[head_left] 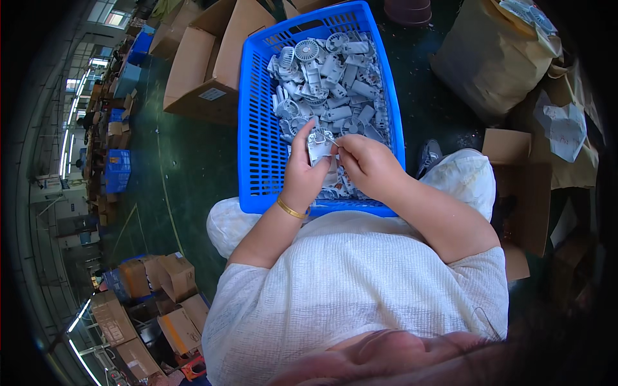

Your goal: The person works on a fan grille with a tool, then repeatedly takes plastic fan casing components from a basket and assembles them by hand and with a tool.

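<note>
My left hand (305, 164) holds a small grey-white plastic housing part (318, 147) between thumb and fingers, above the near half of a blue crate (250, 204). My right hand (369, 162) is closed in a pinch at the right edge of that part. Something thin and pale shows at its fingertips, too small to name. Below and beyond my hands, the crate holds a heap of similar grey plastic parts (335, 77), several with round slotted grilles like small fan housings.
An open cardboard box (209, 80) stands left of the crate. Large brown sacks (492, 61) and another open carton (531, 206) are on the right. More cartons (177, 273) sit at the lower left, on the dark green floor (193, 148). A reddish bucket (408, 11) stands beyond the crate.
</note>
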Tool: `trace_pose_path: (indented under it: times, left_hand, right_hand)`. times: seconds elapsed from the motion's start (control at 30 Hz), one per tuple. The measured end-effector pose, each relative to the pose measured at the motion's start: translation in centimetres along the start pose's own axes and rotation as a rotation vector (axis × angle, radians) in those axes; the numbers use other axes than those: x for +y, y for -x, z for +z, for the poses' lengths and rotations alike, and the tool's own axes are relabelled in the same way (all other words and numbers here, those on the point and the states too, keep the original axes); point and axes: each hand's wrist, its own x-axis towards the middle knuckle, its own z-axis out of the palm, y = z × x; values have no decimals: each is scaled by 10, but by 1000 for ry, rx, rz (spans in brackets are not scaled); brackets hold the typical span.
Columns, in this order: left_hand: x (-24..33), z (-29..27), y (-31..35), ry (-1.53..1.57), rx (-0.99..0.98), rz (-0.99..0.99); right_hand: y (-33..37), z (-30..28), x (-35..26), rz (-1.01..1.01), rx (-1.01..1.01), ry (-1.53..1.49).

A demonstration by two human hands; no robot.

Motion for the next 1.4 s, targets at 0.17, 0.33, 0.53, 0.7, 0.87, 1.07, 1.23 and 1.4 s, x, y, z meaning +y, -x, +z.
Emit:
trace_pose_path:
  times: [0.17, 0.33, 0.53, 0.7, 0.87, 1.07, 1.23, 1.4]
  left_hand:
    - [-12, -7, -3, 173, 22, -24]
    - [-71, -42, -22, 489, -74, -672]
    - [-76, -156, -116, 780, 119, -543]
    - [-25, -229, -176, 602, 680, 42]
    - [-111, -140, -168, -53, 102, -154]
    - [-234, 12, -90, -799, -902, -40]
    - [-273, 89, -60, -1044, -1207, 259]
    - [-300, 104, -59, -993, -1256, 318]
  right_hand:
    - [-1, 1, 10, 89, 39, -73]
    - [-10, 3, 30, 345, 11, -325]
    - [-16, 5, 38, 429, -19, -295]
    - [-20, 4, 42, 457, -12, -351]
    - [-30, -11, 41, 577, 32, -714]
    - [-49, -56, 40, 553, 337, -1037]
    - [-56, -48, 38, 647, 274, -1113]
    - [-56, -43, 42, 712, 236, -1118]
